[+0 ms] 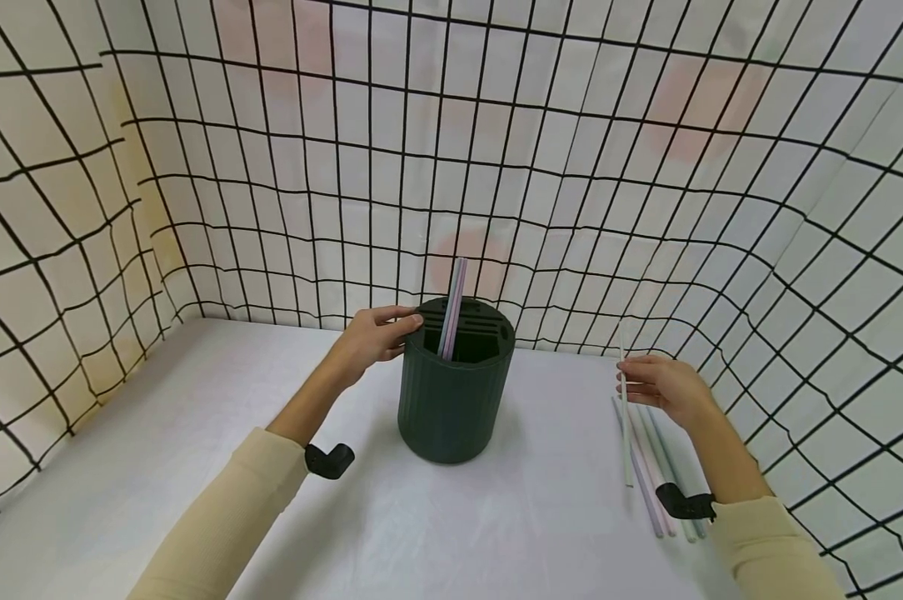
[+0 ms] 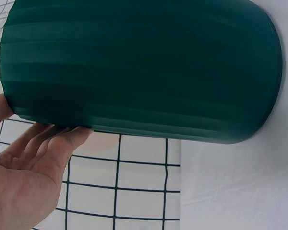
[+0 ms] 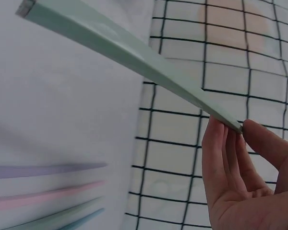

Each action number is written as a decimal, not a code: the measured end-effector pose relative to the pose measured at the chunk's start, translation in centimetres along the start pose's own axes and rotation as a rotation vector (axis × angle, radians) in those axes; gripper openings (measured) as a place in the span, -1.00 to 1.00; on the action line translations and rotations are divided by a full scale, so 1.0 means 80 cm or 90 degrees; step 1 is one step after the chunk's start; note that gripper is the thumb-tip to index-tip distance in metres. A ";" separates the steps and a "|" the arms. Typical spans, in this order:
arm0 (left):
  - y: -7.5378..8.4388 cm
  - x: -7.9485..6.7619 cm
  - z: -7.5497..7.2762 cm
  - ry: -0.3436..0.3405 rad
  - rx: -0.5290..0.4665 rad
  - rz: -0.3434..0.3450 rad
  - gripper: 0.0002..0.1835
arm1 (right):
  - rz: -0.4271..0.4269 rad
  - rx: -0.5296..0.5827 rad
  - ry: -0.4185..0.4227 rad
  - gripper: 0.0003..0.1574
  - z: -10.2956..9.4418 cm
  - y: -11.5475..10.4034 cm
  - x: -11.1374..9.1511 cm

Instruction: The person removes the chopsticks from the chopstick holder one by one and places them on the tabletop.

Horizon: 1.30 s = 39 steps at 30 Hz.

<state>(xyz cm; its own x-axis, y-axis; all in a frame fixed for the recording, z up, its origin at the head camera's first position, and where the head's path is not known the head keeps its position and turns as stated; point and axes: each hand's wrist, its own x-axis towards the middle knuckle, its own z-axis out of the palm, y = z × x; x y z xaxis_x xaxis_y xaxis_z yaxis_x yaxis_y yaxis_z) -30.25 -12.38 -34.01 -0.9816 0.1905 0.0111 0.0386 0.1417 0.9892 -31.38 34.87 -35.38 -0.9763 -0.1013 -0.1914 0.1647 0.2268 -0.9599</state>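
A dark green utensil holder (image 1: pixel 451 412) with a slotted top stands upright on the table. Several pastel chopsticks (image 1: pixel 454 308) lean out of its large opening. My left hand (image 1: pixel 372 337) holds the holder's rim from the left, with the thumb at the top edge and the fingers against the ribbed wall (image 2: pixel 134 72). Off to the right, my right hand (image 1: pixel 665 385) pinches a pale green chopstick (image 3: pixel 120 45) near its thin end, between thumb and fingertips. Its thick end points down toward the table in the head view. Below that hand lie several loose chopsticks (image 1: pixel 657 483).
Purple (image 3: pixel 43 170), pink (image 3: pixel 48 195), green and blue chopsticks lie side by side on the white tabletop (image 1: pixel 556 517). A black wire grid (image 1: pixel 489 137) encloses the table at the back and both sides, close behind the holder.
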 end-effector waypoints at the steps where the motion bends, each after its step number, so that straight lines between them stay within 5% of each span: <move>1: 0.000 0.000 0.000 0.000 0.000 0.000 -0.43 | 0.008 0.001 -0.006 -0.72 -0.002 0.007 0.001; 8: 0.001 0.000 -0.001 -0.001 0.004 0.003 -0.41 | 0.047 -0.045 -0.036 -0.56 -0.010 0.050 0.009; 25: 0.001 0.001 0.001 0.000 -0.004 -0.004 -0.44 | 0.124 -0.100 0.004 -0.64 -0.008 0.108 0.014; 39: 0.001 -0.003 0.000 0.000 -0.005 0.000 -0.44 | 0.117 -0.123 0.044 -0.71 -0.008 0.118 0.012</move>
<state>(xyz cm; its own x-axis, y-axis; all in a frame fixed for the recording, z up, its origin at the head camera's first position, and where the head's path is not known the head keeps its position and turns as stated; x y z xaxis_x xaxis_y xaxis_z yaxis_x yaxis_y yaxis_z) -30.02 -12.39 -33.90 -0.9816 0.1905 0.0119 0.0380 0.1342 0.9902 -30.87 37.54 -44.49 -0.9411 0.0239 -0.3374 0.3163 0.4158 -0.8527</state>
